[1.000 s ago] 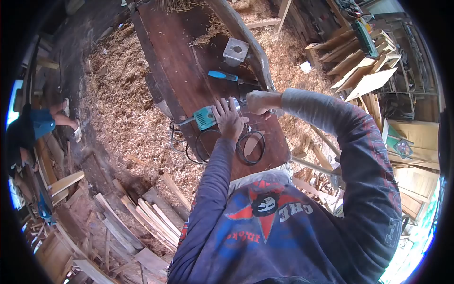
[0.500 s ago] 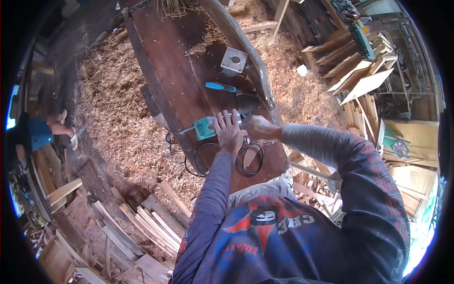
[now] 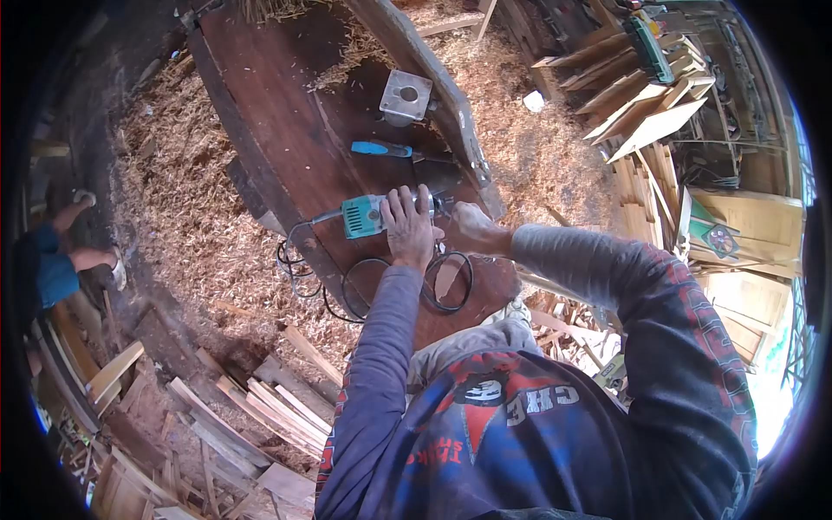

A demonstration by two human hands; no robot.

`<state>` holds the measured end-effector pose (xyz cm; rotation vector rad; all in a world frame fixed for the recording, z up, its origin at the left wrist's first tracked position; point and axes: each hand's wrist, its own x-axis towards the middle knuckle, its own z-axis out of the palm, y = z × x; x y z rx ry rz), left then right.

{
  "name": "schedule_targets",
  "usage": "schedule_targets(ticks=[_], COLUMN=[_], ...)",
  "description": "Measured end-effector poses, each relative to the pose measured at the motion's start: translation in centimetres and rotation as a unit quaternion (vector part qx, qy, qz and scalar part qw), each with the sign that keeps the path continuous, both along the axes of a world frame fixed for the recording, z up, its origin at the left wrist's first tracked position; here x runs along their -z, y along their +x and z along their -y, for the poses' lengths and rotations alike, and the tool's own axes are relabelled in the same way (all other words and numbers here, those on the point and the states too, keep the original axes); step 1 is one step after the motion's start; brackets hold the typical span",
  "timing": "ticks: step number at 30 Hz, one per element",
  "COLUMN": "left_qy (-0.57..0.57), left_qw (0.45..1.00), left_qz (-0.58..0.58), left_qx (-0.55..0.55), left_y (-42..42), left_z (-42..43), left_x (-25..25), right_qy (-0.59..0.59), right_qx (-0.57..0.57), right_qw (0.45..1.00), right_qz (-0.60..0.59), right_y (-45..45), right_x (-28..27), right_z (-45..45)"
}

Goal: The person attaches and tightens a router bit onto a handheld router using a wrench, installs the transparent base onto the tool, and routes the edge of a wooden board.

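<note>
A teal trim router [image 3: 362, 217] lies sideways low over the dark wooden bench [image 3: 290, 139], its cord leaving from the left end. My left hand [image 3: 411, 230] is wrapped over the router's metal body. At its right-hand, collet end, my right hand [image 3: 477, 229] is closed in a fist; whatever it grips is hidden by the fingers. Beyond the router lies a blue-handled tool [image 3: 381, 149] with a dark end. Farther up the bench stands a square metal router base [image 3: 406, 94] with a round hole. A black cord [image 3: 469, 282] loops near my wrists.
A raised timber edge [image 3: 433, 74] runs along the bench's right side. Wood shavings [image 3: 182, 173] cover the floor. Boards [image 3: 650, 117] are stacked at right, and long offcuts [image 3: 277, 416] lie lower left. At far left, another person's legs [image 3: 91, 258] show.
The view has shifted, so the bench and its things appear farther left and higher. Both hands stay at the router, the right one still at its collet end.
</note>
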<state>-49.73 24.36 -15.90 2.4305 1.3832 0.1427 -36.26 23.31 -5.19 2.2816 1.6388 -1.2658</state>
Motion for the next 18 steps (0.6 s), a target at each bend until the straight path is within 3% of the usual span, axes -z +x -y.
schedule_targets(ticks=[3,5,7,9,11,12,14,15,17,18], left_qy=[-0.004,0.035,0.059,0.096,-0.012,-0.010,-0.011,-0.013,-0.025,-0.014], left_qw=[1.000,0.999,0.998,0.995,0.999,0.998,0.996,0.995,0.992,0.991], left_qz=[-0.008,-0.015,-0.022,-0.018,-0.051,-0.066,-0.073,-0.074,-0.091,-0.098], left_qx=[0.001,0.005,0.011,0.015,0.004,-0.011,-0.055,-0.071,-0.089,-0.088], left_y=[0.1,0.2,0.1,0.4,0.1,-0.2,-0.9,-1.1,-1.1,-0.8], left_z=[0.0,0.2,0.5,-0.3,-0.1,0.3,1.4,2.1,3.2,3.4], left_x=[-0.1,0.6,1.7,0.1,-2.0,-2.2,-2.5,-2.5,-2.1,-2.0], right_qy=[0.021,0.085,0.077,0.081,0.051,0.104,-0.037,-0.230,-0.283,-0.269], right_qx=[-0.134,-0.340,-0.270,-0.198,-0.435,-0.448,-0.239,0.009,0.119,0.091], right_qw=[0.991,0.932,0.957,0.975,0.887,0.888,0.954,0.944,0.925,0.936], right_qz=[-0.007,0.092,0.070,0.059,0.146,0.031,-0.180,-0.238,-0.222,-0.209], right_y=[0.9,1.0,1.8,2.3,1.5,3.6,3.8,2.1,0.3,0.7], right_x=[1.8,3.0,8.5,8.2,5.6,6.1,4.7,0.8,-4.5,-4.3], right_z=[0.3,0.5,1.4,0.4,-1.3,-1.5,-1.6,-1.1,0.3,0.6])
